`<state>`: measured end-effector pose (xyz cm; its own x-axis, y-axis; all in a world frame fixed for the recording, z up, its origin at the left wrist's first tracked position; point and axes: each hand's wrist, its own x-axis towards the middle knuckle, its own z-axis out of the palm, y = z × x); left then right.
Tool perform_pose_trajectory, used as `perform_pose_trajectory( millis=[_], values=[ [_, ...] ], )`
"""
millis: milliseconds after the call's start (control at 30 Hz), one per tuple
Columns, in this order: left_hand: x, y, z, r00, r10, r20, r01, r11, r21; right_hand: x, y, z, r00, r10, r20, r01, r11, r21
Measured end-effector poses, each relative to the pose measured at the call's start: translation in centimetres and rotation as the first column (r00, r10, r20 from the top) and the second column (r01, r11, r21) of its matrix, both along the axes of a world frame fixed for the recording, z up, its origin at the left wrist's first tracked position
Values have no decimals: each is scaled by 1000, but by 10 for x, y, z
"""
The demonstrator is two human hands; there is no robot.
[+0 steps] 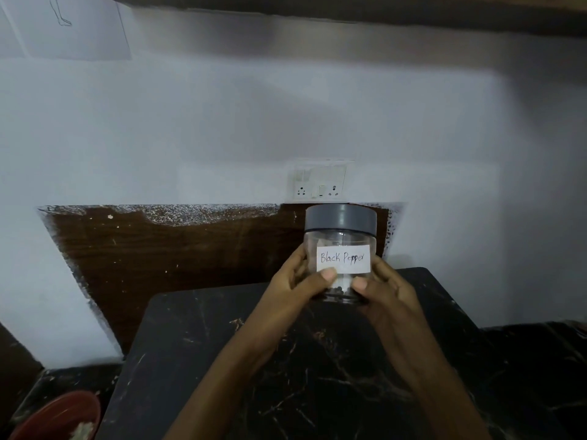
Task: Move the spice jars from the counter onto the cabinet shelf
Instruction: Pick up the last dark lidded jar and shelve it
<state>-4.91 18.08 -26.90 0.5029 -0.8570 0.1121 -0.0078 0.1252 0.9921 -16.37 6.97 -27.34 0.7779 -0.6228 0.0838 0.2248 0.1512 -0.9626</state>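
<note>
A clear jar (341, 239) with a grey screw lid and a white label reading "Black Pepper" is held upright above the black marble counter (222, 360). A little dark pepper lies at its bottom. My left hand (301, 281) grips its left side, thumb on the front below the label. My right hand (384, 290) grips its right side, thumb also on the front. No other jars are in view. A dark edge (413, 14) runs along the top of the view; I cannot tell whether it is the cabinet shelf.
A white wall with a switch and socket plate (320, 182) stands right behind the jar. Brown wood panelling (174, 249) backs the counter. A red bowl (60, 417) sits low at the bottom left. A paper sheet (70, 27) hangs at the top left.
</note>
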Motion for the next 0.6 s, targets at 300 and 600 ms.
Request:
perform_pose_trajectory(
  millis=[300,600],
  values=[
    [0,-5,6,994,4,108,-4,1000,-3,-5,-3,6,999,-23,-23,22,998,-57],
    [-10,-46,46,979,-50,199,61,997,-53,-24,-43,42,995,-101,-11,97,980,-171]
  ],
)
